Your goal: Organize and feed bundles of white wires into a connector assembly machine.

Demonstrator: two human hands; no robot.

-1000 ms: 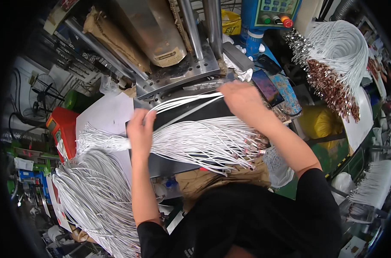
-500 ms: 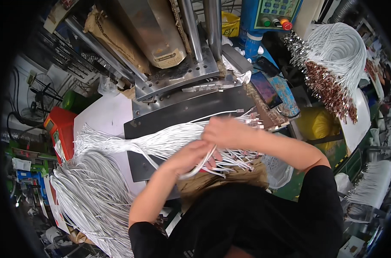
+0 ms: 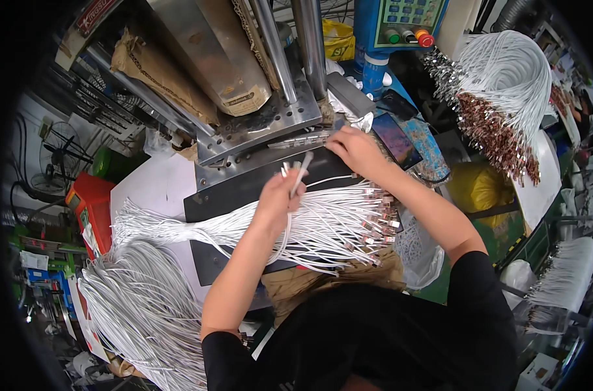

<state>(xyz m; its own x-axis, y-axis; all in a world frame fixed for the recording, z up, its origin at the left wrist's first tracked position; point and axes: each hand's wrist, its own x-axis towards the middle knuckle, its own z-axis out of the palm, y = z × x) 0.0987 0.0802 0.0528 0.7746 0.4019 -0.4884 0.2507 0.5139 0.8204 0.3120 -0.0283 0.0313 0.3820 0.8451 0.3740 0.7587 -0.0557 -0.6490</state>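
A: White cables (image 3: 322, 225)?
B: We see them fanned on the dark surface (image 3: 208, 199). Left hand (image 3: 278, 199) pinches a few ends upright.
A: Right hand (image 3: 354, 148)?
B: At the metal press plate (image 3: 264, 127); its grip we can't tell.

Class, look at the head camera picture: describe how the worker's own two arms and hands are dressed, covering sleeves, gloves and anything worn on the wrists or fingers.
Both forearms are bare from above the elbow down. The left hand and the right hand wear no gloves, and no watch, band or ring shows on either. A black short-sleeved top covers the shoulders, its sleeves ending on the upper arms.
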